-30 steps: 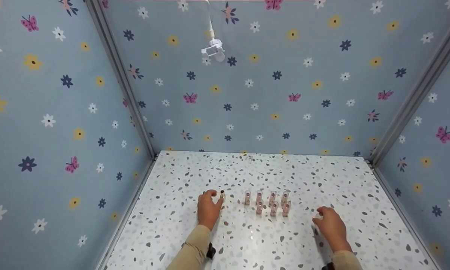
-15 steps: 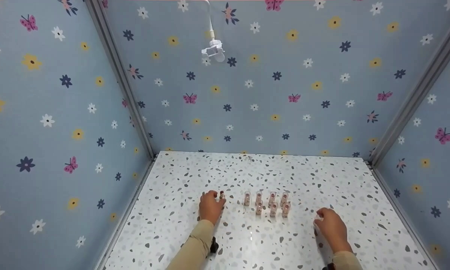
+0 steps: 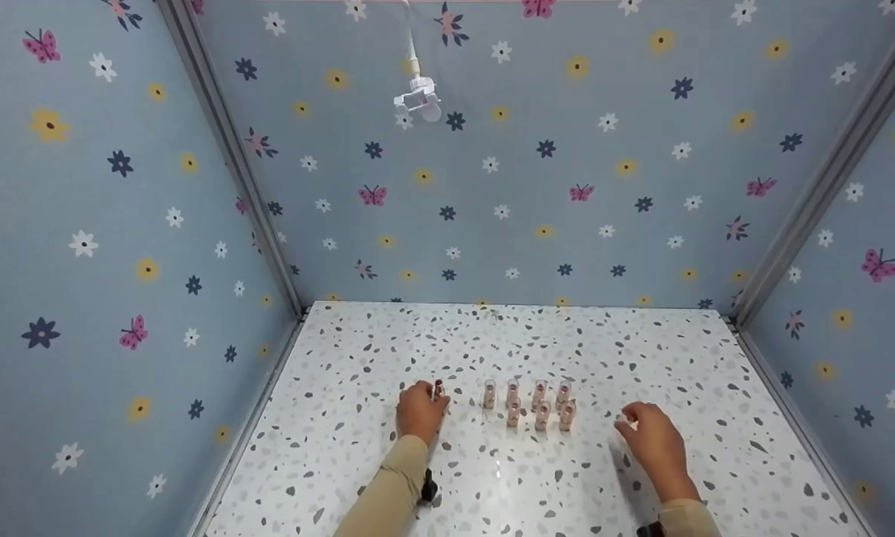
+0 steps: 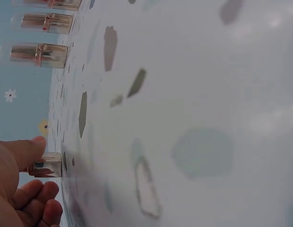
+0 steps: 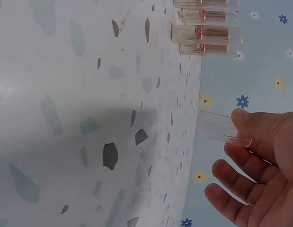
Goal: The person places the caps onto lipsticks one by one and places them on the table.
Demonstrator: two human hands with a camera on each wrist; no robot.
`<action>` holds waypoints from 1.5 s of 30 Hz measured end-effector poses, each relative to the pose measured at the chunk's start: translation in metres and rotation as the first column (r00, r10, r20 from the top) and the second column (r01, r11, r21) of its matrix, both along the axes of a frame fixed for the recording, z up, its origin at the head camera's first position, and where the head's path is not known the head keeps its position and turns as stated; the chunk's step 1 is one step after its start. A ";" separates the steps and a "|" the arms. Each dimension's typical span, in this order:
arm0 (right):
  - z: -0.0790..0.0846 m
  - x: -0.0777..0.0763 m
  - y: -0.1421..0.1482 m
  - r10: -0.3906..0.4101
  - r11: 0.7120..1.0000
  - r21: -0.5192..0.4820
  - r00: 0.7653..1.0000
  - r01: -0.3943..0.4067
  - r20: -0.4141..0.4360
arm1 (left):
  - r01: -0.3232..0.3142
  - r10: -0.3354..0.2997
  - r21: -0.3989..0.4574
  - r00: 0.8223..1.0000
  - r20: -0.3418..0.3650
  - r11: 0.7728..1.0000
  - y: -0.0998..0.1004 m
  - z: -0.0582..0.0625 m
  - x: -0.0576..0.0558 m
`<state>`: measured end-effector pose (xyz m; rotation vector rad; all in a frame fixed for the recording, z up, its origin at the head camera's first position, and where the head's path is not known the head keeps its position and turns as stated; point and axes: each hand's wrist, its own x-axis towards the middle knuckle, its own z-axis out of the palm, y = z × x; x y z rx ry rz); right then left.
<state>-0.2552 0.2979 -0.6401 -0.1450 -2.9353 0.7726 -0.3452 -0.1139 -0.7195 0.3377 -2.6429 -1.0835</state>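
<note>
On the left of the speckled tabletop, my left hand (image 3: 419, 412) holds an uncapped lipstick (image 3: 438, 388) between thumb and fingers. Its red tip shows above the fingertips in the head view. The left wrist view shows the lipstick's shiny base (image 4: 52, 165) upright at the table surface, its upper part hidden behind the thumb. At the right, my right hand (image 3: 658, 446) pinches a clear lipstick cap (image 5: 216, 126) between thumb and index finger, with the other fingers loosely bent. Between the hands stand several capped lipsticks (image 3: 513, 415), upright in two rows.
The white speckled table (image 3: 537, 343) is enclosed by flower-patterned walls (image 3: 492, 186) at the back and both sides. Grey metal posts (image 3: 239, 164) stand at the corners. A white clip holder (image 3: 420, 97) hangs before the back wall.
My left fingers have drawn in closer around the lipstick. My right hand, with the cap, has moved slightly forward. The rows of capped lipsticks stay in place.
</note>
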 end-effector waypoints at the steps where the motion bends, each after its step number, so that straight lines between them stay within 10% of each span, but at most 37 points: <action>1: 0.003 0.001 -0.003 0.004 1.000 -0.002 1.000 -0.004 -0.006 | 0.003 -0.003 0.002 1.000 -0.002 1.000 0.000 0.000 0.000; 26: 0.041 0.016 -0.063 0.145 0.989 0.003 0.980 -0.146 -0.137 | 0.042 -0.042 0.041 0.999 0.001 0.998 0.000 0.001 -0.001; 36: 0.044 0.026 -0.076 0.175 0.984 -0.002 0.968 -0.179 -0.181 | 0.171 -0.169 0.046 0.985 -0.037 0.984 0.021 0.015 0.040; 45: 0.046 0.031 -0.093 0.232 0.971 -0.001 0.938 -0.240 -0.256 | 0.424 -0.424 -0.027 0.906 0.010 0.905 0.042 0.035 0.071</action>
